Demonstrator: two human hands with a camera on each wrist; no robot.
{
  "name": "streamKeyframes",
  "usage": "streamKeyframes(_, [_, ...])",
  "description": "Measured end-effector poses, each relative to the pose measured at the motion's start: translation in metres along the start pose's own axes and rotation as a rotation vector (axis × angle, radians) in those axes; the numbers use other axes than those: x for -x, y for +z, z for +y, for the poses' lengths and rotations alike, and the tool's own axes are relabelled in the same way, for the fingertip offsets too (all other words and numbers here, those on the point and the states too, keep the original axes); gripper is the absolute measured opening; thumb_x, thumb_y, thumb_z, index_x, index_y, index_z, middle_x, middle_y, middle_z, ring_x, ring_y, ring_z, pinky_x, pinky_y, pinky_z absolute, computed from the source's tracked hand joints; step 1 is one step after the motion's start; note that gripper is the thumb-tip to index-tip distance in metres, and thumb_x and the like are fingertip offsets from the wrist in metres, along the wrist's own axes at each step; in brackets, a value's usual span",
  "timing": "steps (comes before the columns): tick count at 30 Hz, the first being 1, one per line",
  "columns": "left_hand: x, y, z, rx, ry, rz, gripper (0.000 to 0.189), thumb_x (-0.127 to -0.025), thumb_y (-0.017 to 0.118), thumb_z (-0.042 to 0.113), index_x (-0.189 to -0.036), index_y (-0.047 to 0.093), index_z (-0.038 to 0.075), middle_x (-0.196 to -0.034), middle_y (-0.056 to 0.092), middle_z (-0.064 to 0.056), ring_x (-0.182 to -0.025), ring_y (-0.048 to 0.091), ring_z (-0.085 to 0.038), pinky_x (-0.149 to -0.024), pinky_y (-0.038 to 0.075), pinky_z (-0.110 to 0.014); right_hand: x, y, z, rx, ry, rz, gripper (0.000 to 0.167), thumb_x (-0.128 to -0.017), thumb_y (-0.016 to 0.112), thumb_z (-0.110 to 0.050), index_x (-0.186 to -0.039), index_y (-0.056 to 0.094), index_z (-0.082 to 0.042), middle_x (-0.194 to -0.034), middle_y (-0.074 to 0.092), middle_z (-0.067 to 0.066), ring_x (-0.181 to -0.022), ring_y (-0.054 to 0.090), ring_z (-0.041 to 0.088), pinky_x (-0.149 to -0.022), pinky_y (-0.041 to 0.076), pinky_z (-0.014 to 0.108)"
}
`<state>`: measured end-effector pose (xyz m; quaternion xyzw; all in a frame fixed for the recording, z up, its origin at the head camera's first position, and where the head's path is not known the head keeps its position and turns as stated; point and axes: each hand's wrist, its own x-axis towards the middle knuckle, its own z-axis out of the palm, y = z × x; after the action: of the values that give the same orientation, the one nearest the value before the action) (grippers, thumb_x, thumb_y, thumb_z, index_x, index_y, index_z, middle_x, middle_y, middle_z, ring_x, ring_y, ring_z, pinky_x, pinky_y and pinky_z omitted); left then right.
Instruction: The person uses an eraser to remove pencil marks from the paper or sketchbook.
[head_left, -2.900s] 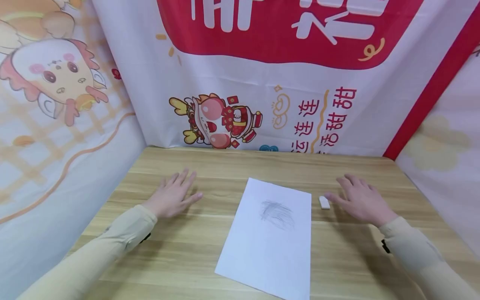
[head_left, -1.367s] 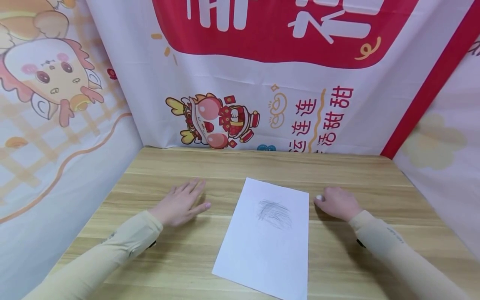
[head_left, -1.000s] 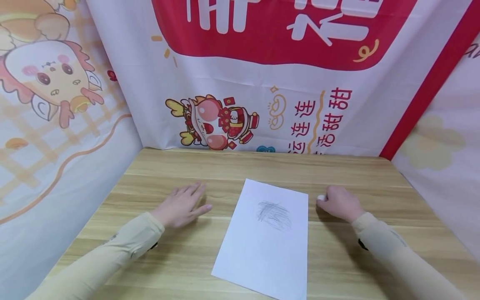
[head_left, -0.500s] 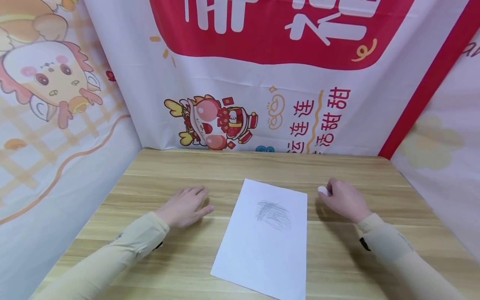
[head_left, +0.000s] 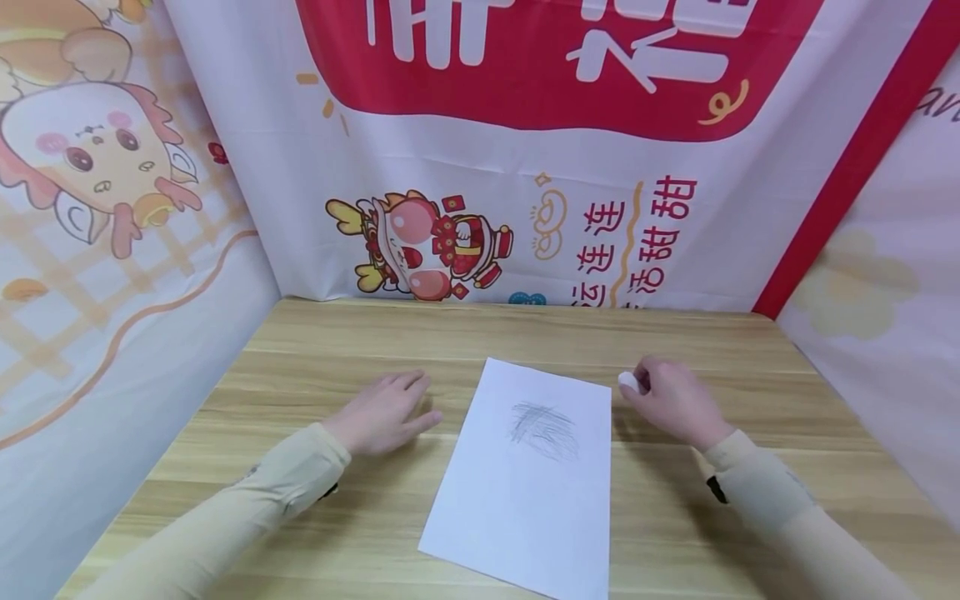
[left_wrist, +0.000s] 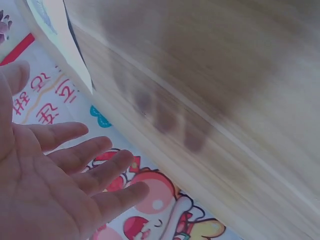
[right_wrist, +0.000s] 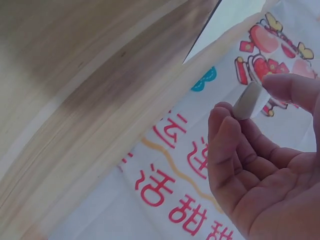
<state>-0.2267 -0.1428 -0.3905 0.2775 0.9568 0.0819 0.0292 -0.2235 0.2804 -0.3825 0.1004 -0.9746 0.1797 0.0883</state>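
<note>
A white eraser (right_wrist: 250, 101) is pinched between the thumb and fingers of my right hand (head_left: 673, 402), just right of the paper in the head view. The sheet of white paper (head_left: 525, 517) lies on the table with a patch of grey pencil scribble (head_left: 546, 429) on its upper half. My left hand (head_left: 386, 414) is left of the paper, held over the table with nothing in it. In the left wrist view the left hand (left_wrist: 55, 185) shows its palm, with the fingers loosely spread.
The wooden table (head_left: 337, 517) meets a white and red printed cloth (head_left: 450, 150) along its back edge. Patterned cloths hang at the left (head_left: 195, 333) and right (head_left: 885, 400) sides.
My right hand first hovered open by the eraser, then took hold of it, lifted it, and now has shifted slightly left towards the paper. My left hand has drifted right, nearer the paper.
</note>
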Motion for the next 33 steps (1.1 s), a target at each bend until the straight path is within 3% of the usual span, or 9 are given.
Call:
streamKeyframes(11, [-0.022, -0.002, 0.032, 0.003, 0.034, -0.062, 0.089, -0.093, 0.047, 0.069, -0.151, 0.036, 0.002, -0.154, 0.036, -0.014, -0.140, 0.032, -0.032, -0.113, 0.025, -0.047, 0.002, 0.018, -0.023, -0.029, -0.106, -0.053, 0.019, -0.086, 0.076, -0.023, -0.084, 0.064, -0.009, -0.068, 0.052, -0.001, -0.059, 0.047, 0.015, -0.050, 0.041, 0.030])
streamKeyframes(17, [-0.036, 0.000, 0.048, 0.000, 0.085, -0.100, 0.095, -0.088, 0.052, 0.072, -0.154, 0.033, 0.007, -0.157, 0.032, -0.011, -0.143, 0.029, -0.028, -0.113, 0.025, -0.045, 0.004, 0.027, -0.029, -0.015, -0.220, -0.096, 0.019, -0.086, 0.077, -0.023, -0.095, 0.069, -0.008, -0.073, 0.057, -0.006, -0.062, 0.050, 0.011, -0.054, 0.045, 0.028])
streamKeyframes(22, [-0.050, 0.005, 0.060, -0.012, 0.172, -0.156, 0.101, -0.085, 0.056, 0.073, -0.155, 0.028, 0.006, -0.160, 0.024, -0.009, -0.146, 0.022, -0.026, -0.115, 0.020, -0.041, 0.004, 0.033, -0.032, 0.005, -0.315, -0.121, 0.022, -0.087, 0.077, -0.024, -0.099, 0.071, -0.007, -0.081, 0.062, -0.004, -0.066, 0.053, 0.009, -0.060, 0.049, 0.028])
streamKeyframes(26, [-0.063, 0.010, 0.069, -0.051, 0.252, -0.178, 0.105, -0.083, 0.058, 0.074, -0.154, 0.029, 0.003, -0.160, 0.024, -0.012, -0.146, 0.020, -0.028, -0.116, 0.018, -0.038, 0.002, 0.037, -0.035, 0.018, -0.331, -0.140, 0.022, -0.087, 0.077, -0.025, -0.101, 0.072, -0.008, -0.084, 0.064, -0.004, -0.067, 0.054, 0.008, -0.063, 0.051, 0.029])
streamKeyframes(33, [-0.081, 0.020, 0.077, -0.052, 0.304, -0.176, 0.113, -0.075, 0.064, 0.077, -0.152, 0.033, 0.001, -0.158, 0.026, -0.014, -0.145, 0.023, -0.029, -0.114, 0.023, -0.038, -0.005, 0.041, -0.036, 0.028, -0.331, -0.157, 0.025, -0.087, 0.077, -0.027, -0.103, 0.072, -0.009, -0.085, 0.063, -0.006, -0.067, 0.053, 0.007, -0.062, 0.051, 0.029])
